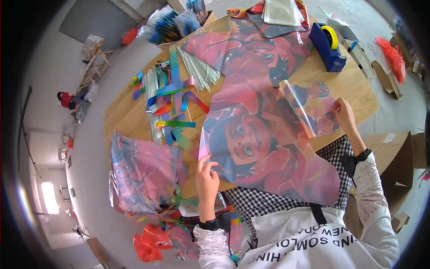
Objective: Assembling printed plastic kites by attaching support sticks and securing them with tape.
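A large printed plastic sheet (242, 139) with a cartoon face, in reds and pinks, lies over the table's near side and hangs onto my lap. My left hand (207, 179) rests at its left edge, fingers apart and fingertips touching the film. A clear curled roll of film (297, 109) stands out on the sheet's right side. Beyond the roll is a smaller printed film piece (323, 112). My right hand (344, 115) has its fingertips drawn together in a pinch at that piece's right edge.
Thin pale rods (199, 69) and rainbow ribbons (172, 96) lie at the table's left. Folded printed film (141, 175) overhangs the near left. A blue tape dispenser (328, 47) stands far right, near stacked clear packets (282, 12). A cardboard box (389, 154) stands right of me.
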Demonstrator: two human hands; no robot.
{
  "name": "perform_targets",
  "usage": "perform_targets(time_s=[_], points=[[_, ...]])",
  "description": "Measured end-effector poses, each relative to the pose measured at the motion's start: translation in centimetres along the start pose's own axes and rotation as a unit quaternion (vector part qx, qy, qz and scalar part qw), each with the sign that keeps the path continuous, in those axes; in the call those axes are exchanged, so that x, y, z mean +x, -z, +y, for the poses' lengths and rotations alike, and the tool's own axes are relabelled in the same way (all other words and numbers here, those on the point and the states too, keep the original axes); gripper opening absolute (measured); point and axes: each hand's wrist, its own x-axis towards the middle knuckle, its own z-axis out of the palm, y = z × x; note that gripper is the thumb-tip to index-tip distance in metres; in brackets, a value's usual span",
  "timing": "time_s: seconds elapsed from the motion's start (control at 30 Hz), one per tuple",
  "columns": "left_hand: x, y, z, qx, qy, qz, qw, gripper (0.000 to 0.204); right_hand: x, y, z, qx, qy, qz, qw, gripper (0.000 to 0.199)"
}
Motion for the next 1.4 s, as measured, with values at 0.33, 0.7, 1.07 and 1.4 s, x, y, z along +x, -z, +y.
perform_targets(time_s=[0.33, 0.7, 1.07, 1.4], points=[[-0.2, 0.2, -0.1, -0.018, 0.015, 0.014, 1.000, 0.028, -2.4, -0.6, -2.8, -0.046, 0.101, 0.153, 0.982, 0.052], [-0.2, 1.3, 0.7, 0.002, 0.022, 0.030, 0.999, 0.028, -1.1, 0.1, -3.4, 0.201, 0.173, 0.247, 0.932, 0.025], [0.8, -0.4, 1.7, -0.009, 0.012, 0.001, 1.000, 0.027, 3.8, 5.5, -0.7, 0.019, 0.175, 0.365, 0.914, 0.015], [1.0, -0.3, 3.7, -0.082, 0.001, -0.059, 0.995, 0.028, 3.1, 5.9, 0.6, -0.150, 0.143, 0.415, 0.886, 0.043]])
